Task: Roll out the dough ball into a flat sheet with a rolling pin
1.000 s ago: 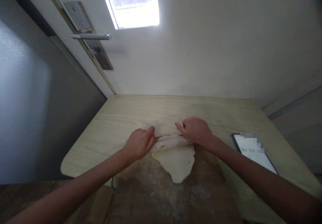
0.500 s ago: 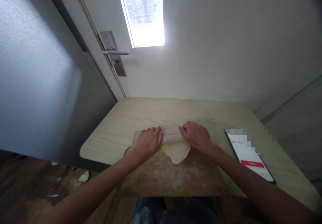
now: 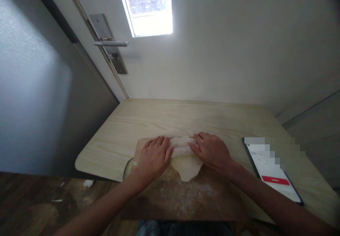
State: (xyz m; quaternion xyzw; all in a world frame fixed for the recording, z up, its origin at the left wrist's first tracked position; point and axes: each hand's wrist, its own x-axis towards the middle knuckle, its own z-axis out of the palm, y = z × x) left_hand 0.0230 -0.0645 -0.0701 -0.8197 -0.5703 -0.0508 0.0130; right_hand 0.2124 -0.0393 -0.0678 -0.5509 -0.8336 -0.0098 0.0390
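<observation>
So the dough (image 3: 187,168) sits on a floury board (image 3: 148,202) by the worktop (image 3: 106,137), far end thick and rolled, near end flat. Left hand (image 3: 155,158) touches the roll's left end, right hand (image 3: 214,151) its right, fingers (image 3: 159,141) close together, can't tell if they're gripping. Phone (image 3: 278,190) lies off to the right

My left hand (image 3: 155,158) and right hand (image 3: 214,151), palms down, fingers (image 3: 160,141) bent.
My thumbs (image 3: 169,154) angle inward, a gap between them; my bare forearms (image 3: 117,199) slant in over the desk's (image 3: 170,114) near edge.
</observation>
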